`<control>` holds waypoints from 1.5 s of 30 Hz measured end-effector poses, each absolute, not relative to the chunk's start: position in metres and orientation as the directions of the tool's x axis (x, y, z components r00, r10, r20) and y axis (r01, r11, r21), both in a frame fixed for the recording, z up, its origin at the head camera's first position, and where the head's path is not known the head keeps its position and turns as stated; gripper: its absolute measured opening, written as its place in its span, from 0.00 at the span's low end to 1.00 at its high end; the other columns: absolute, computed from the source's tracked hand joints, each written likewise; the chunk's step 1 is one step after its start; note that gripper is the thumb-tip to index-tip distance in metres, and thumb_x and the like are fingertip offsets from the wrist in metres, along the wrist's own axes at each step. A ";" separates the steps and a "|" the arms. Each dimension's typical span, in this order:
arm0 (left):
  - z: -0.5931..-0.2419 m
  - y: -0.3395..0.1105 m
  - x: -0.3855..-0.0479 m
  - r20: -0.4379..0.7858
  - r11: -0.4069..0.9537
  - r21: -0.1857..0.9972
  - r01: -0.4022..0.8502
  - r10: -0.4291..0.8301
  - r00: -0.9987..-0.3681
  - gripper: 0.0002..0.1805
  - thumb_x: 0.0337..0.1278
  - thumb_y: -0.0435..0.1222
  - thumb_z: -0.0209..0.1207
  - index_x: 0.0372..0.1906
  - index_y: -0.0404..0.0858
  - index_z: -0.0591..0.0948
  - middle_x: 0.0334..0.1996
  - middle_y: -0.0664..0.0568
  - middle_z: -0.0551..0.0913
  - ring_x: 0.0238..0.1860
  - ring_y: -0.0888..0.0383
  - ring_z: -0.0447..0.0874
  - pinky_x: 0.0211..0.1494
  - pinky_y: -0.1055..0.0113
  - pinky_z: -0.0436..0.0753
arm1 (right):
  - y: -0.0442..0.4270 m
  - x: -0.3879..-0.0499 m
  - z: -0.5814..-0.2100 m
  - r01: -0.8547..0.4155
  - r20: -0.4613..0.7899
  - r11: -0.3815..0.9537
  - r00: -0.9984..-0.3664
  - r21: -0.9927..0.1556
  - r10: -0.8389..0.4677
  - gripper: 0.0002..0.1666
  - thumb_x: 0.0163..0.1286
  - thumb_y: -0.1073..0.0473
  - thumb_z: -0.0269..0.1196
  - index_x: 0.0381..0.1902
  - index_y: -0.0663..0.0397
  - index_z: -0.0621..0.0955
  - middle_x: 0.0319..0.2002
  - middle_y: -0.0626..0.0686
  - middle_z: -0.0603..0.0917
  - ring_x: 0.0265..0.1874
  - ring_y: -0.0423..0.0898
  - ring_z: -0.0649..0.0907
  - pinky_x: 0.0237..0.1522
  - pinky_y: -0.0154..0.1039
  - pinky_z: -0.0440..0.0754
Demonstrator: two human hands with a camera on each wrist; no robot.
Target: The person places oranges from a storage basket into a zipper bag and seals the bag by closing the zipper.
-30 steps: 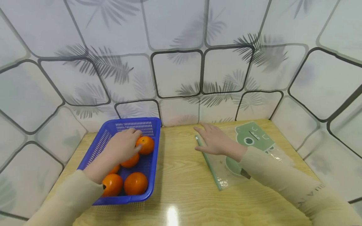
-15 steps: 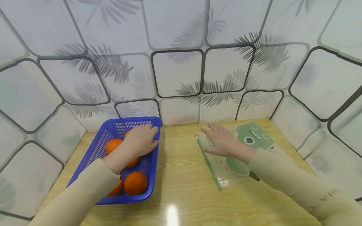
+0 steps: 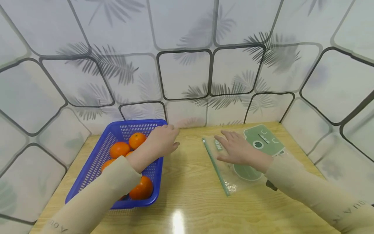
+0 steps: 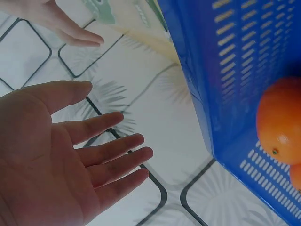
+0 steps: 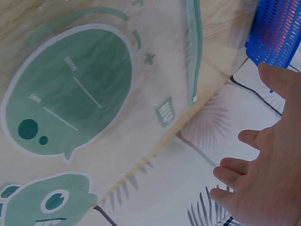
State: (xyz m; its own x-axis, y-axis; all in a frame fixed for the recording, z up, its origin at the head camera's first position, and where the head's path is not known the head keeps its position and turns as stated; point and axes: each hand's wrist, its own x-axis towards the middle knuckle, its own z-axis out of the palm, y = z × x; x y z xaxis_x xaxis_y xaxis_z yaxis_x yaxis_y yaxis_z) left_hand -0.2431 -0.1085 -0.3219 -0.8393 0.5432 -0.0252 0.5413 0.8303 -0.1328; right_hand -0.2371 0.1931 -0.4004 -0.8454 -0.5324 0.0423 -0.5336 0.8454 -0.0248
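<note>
My left hand point(image 3: 162, 139) hovers over the right rim of a blue plastic basket point(image 3: 159, 182), fingers extended and nothing in them. In the left wrist view the palm of that left hand point(image 4: 61, 155) shows bare, apart from the basket point(image 4: 197, 94). Several oranges point(image 3: 119, 150) lie in the basket, partly hidden by my forearm. Over on the right, my right hand point(image 3: 235, 148) is held above a clear zip bag point(image 3: 217, 172) with a green cartoon print, its fingers spread and holding nothing. The bag point(image 5: 155, 61) lies flat in the right wrist view.
The light wooden table point(image 3: 190, 208) spreads between basket and bag. Behind and at both sides stand pale walls point(image 3: 184, 74) patterned with dark outlines and leaves. A dark object point(image 3: 271, 185) shows beneath my right sleeve.
My left hand has moved right, from over the oranges to the basket's right rim, uncovering oranges at the back. My right hand has drifted slightly right above the bag.
</note>
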 end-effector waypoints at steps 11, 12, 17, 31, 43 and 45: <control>-0.330 -0.079 -0.246 -0.010 0.805 -0.095 0.586 0.588 -0.809 0.18 0.71 0.46 0.66 0.53 0.37 0.83 0.51 0.44 0.88 0.54 0.43 0.86 0.57 0.47 0.86 | 0.206 -0.228 -0.407 -0.546 0.066 0.838 -0.835 0.008 -0.546 0.47 0.71 0.40 0.69 0.77 0.61 0.70 0.74 0.74 0.70 0.73 0.72 0.72 0.74 0.68 0.69; -0.330 -0.077 -0.246 -0.010 0.804 -0.091 0.587 0.589 -0.808 0.18 0.71 0.46 0.66 0.54 0.37 0.83 0.52 0.44 0.88 0.54 0.43 0.86 0.57 0.47 0.87 | 0.207 -0.227 -0.408 -0.546 0.065 0.838 -0.836 0.009 -0.545 0.47 0.71 0.40 0.69 0.77 0.61 0.70 0.74 0.74 0.70 0.73 0.72 0.72 0.74 0.68 0.70; -0.332 -0.064 -0.247 -0.051 0.812 -0.063 0.580 0.578 -0.815 0.19 0.73 0.46 0.64 0.58 0.38 0.82 0.54 0.43 0.87 0.56 0.44 0.85 0.56 0.47 0.87 | 0.209 -0.223 -0.410 -0.546 0.065 0.838 -0.836 0.010 -0.545 0.47 0.70 0.40 0.69 0.77 0.61 0.70 0.74 0.74 0.70 0.73 0.72 0.72 0.74 0.68 0.70; -0.351 -0.033 -0.256 -0.088 0.801 -0.071 0.595 0.589 -0.803 0.17 0.74 0.47 0.61 0.56 0.40 0.83 0.54 0.46 0.86 0.57 0.48 0.86 0.61 0.54 0.86 | 0.210 -0.214 -0.412 -0.523 0.043 0.852 -0.851 0.022 -0.523 0.48 0.70 0.38 0.70 0.77 0.60 0.70 0.73 0.73 0.71 0.70 0.72 0.75 0.70 0.67 0.76; -0.373 -0.008 -0.263 -0.180 0.802 -0.088 0.590 0.570 -0.802 0.24 0.77 0.49 0.59 0.67 0.40 0.80 0.62 0.46 0.84 0.63 0.48 0.84 0.68 0.54 0.83 | 0.214 -0.213 -0.424 -0.509 -0.007 0.861 -0.861 -0.021 -0.509 0.47 0.72 0.39 0.67 0.77 0.63 0.70 0.72 0.74 0.73 0.71 0.71 0.75 0.72 0.66 0.74; -0.375 -0.006 -0.263 -0.192 0.809 -0.082 0.582 0.560 -0.806 0.25 0.77 0.50 0.59 0.69 0.41 0.79 0.63 0.46 0.84 0.64 0.48 0.84 0.68 0.54 0.83 | 0.214 -0.213 -0.427 -0.502 -0.022 0.864 -0.864 -0.032 -0.503 0.47 0.73 0.39 0.67 0.77 0.64 0.70 0.71 0.74 0.73 0.71 0.71 0.75 0.71 0.67 0.74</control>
State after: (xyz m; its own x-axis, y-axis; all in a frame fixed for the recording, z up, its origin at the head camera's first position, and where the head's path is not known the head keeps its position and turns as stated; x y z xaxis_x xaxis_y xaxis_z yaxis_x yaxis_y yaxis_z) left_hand -0.2632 -0.0057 -0.3751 -0.8060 0.5599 -0.1920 0.5818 0.8092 -0.0823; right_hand -0.2130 0.2142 -0.4269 -0.8642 -0.5026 -0.0219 -0.5019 0.8644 -0.0315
